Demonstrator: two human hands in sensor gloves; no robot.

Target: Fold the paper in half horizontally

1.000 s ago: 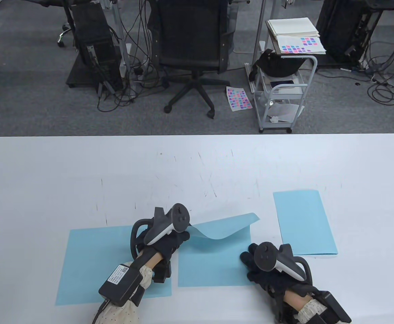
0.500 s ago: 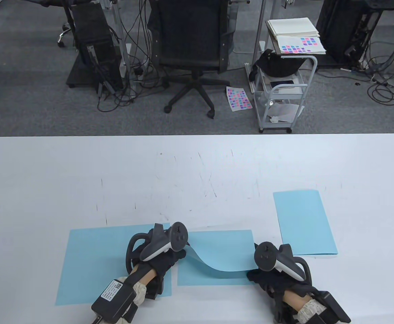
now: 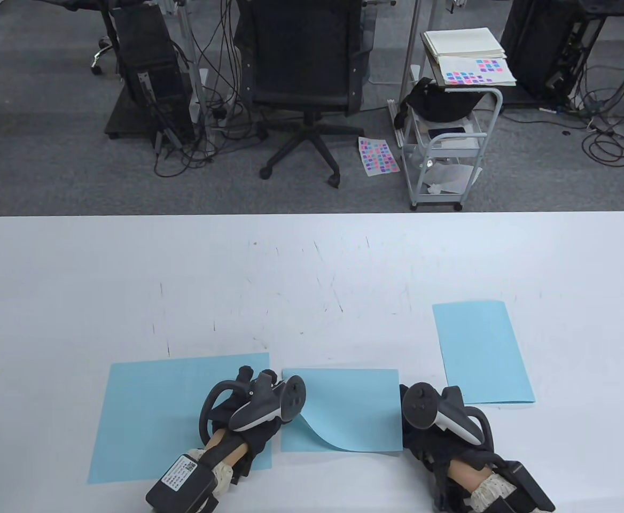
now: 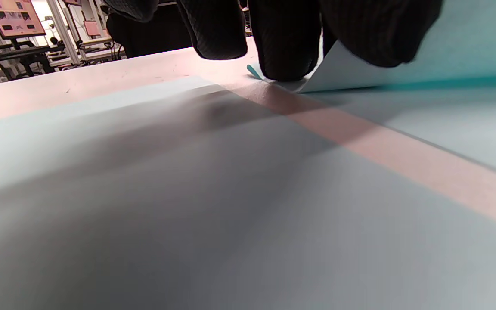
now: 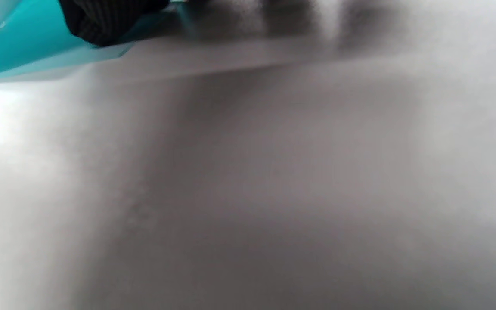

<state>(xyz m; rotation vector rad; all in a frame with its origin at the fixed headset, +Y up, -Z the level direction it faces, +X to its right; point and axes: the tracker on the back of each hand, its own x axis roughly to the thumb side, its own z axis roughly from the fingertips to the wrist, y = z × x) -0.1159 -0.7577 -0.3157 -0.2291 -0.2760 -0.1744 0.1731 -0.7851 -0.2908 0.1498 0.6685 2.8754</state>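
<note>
A white table [image 3: 312, 256] with rounded corners is seen, its top marked with thin dark scratches around the middle. Three light blue sheets are laid along the near side: a flat sheet [image 3: 151, 411] at left, a folded-over paper [image 3: 355, 406] in the middle just beside it with a narrow gap between, and a folded sheet [image 3: 480, 352] off to the right, slightly angled.

Grey carpet floor [image 3: 50, 171] past the far edge of the white table [image 3: 312, 256]. Black office chair [image 3: 304, 80] sits right behind the table, middle-ish. Left of the chair there's a black PC tower [image 3: 151, 80] with a mess of cables [image 3: 210, 117]. Right of the chair is a small white cart [image 3: 445, 144] with papers [image 3: 469, 56] stacked on top, and a colourful sheet [image 3: 377, 155] lies on the floor between chair and cart.
</note>
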